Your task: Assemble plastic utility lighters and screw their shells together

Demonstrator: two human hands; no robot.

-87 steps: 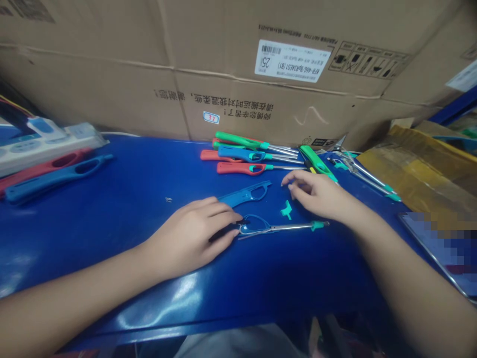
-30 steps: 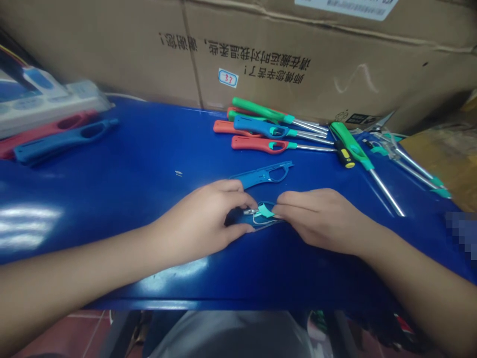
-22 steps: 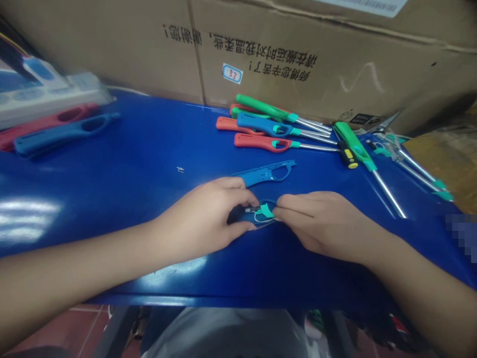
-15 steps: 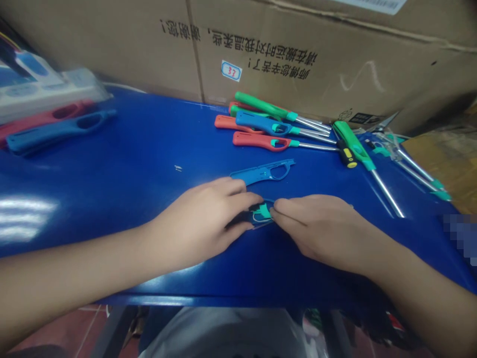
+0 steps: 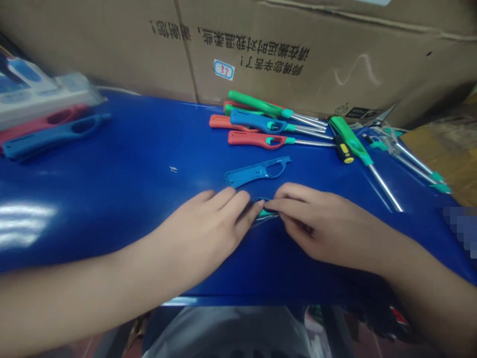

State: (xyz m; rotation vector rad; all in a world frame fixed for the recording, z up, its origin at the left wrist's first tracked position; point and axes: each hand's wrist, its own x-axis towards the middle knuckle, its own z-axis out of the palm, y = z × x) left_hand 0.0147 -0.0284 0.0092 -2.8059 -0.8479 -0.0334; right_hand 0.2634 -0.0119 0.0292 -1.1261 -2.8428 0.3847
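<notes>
Between my hands, low over the table, is a blue lighter shell half (image 5: 257,201), largely covered by my fingers. A teal trigger piece (image 5: 264,213) and a thin pale wire show in it. My left hand (image 5: 208,223) is closed around the shell's handle side, its thumb pressing at the trigger. My right hand (image 5: 320,219) pinches at the same spot from the right, fingertips at the trigger; what lies under them is hidden. Just beyond, the matching blue cover half (image 5: 248,175) lies open side up.
Assembled lighters in red, green and blue (image 5: 257,139) lie in a pile behind, by a cardboard box (image 5: 130,49). A black-yellow screwdriver handle (image 5: 343,150) rests beside a green lighter (image 5: 350,136). Small metal pins (image 5: 173,169) lie left; a power strip (image 5: 48,94) stands far left.
My left thumb has come onto the trigger piece, and the left hand has turned over more of the shell. My right fingers have shifted up slightly. The view has moved a little.
</notes>
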